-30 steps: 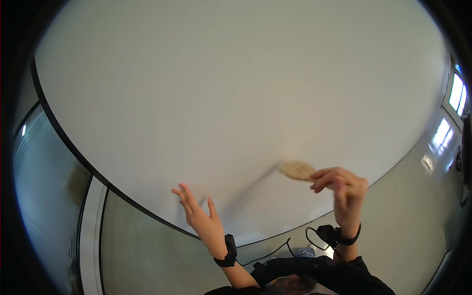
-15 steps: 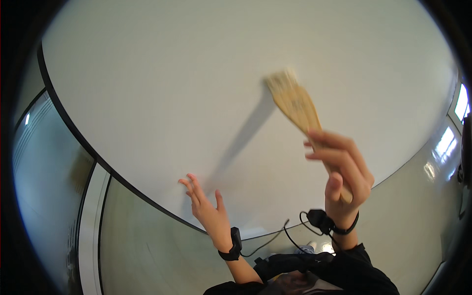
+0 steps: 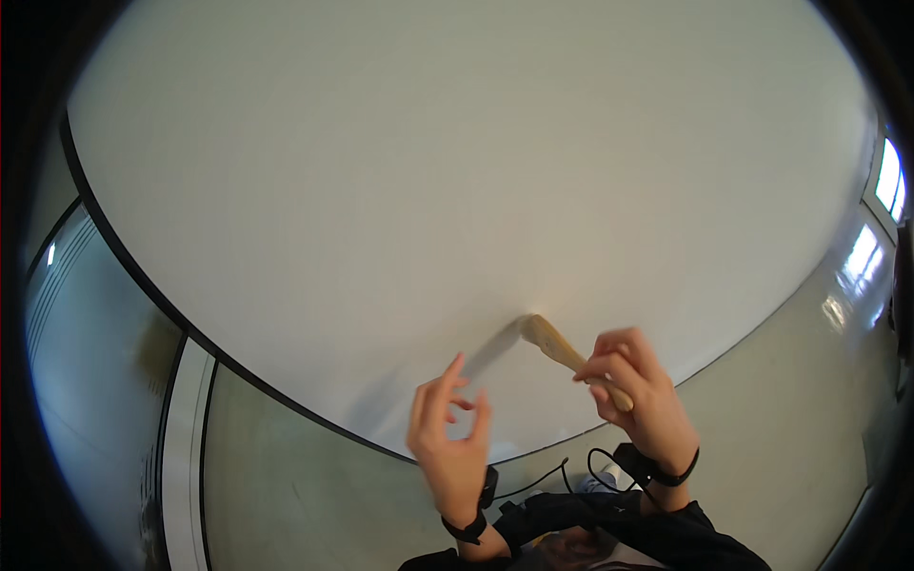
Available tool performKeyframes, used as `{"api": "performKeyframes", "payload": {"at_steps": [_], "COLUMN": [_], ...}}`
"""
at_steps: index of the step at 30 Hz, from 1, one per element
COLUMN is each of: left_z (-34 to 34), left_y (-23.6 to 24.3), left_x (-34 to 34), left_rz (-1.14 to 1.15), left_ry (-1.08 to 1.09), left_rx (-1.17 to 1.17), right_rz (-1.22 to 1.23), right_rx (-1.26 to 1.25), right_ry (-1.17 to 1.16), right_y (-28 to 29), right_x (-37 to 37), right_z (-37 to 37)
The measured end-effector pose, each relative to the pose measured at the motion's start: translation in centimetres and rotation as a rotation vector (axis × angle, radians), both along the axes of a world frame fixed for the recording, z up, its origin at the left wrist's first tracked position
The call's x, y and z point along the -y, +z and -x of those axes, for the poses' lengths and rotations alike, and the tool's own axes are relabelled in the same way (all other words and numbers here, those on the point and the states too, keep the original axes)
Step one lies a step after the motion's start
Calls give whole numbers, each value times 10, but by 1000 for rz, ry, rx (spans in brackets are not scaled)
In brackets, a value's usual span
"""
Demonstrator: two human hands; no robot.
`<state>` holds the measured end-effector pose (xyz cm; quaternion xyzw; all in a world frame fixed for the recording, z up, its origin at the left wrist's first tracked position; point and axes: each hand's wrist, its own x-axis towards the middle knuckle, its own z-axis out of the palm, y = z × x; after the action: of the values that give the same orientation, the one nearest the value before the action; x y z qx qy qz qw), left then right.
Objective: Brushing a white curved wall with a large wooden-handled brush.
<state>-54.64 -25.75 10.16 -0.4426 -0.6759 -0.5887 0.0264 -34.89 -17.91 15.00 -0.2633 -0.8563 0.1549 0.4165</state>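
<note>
My right hand point(image 3: 643, 395) grips a flat paintbrush point(image 3: 557, 344) by the lower end of its pale wooden handle. The brush tilts up and to the left, its bristle end at the large white surface point(image 3: 457, 190). Its shadow begins right at that end, so the bristles seem to touch the surface. To the left, my left hand point(image 3: 449, 440) is raised with fingers half bent and thumb apart, holding nothing. It is nearest the lower edge of the white surface. Each wrist wears a black band, and a small black box shows beside each.
Thin black cables point(image 3: 538, 483) run between the wrists, in front of my dark clothing. A dark strip point(image 3: 143, 271) borders the white surface on the left, beside a glossy panel point(image 3: 95, 333). Pale floor point(image 3: 295, 476) lies below, and bright windows point(image 3: 889, 181) show at far right.
My right hand has brought the brush down, its bristle end now much lower on the white surface. My left hand has shifted right and down, closer to the brush, and its fingers have bent.
</note>
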Motion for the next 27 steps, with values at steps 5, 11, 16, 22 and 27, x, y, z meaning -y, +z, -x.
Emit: {"api": "performKeyframes", "payload": {"at_steps": [5,11,16,22,27], "left_z": [-40,-36,32,45,40], "left_y": [34,21,34,86,32], "left_x": [-7,-10,-28,-71,-83], "left_rz": [-70,-303,-682,-936,-847], "left_ry": [-254,-421,-320,-58,-146], "left_rx": [-141,-290,-623,-505,-326], "right_rz": [-166,-516,-419,-463,-486], "right_rx": [123,18,-212,-281,-412], "right_ry": [89,167,269,81,-41], "right_y": [12,14,23,14,14], "right_x": [26,35,36,12,-1], "right_z": [-7,6,-10,-29,-46]}}
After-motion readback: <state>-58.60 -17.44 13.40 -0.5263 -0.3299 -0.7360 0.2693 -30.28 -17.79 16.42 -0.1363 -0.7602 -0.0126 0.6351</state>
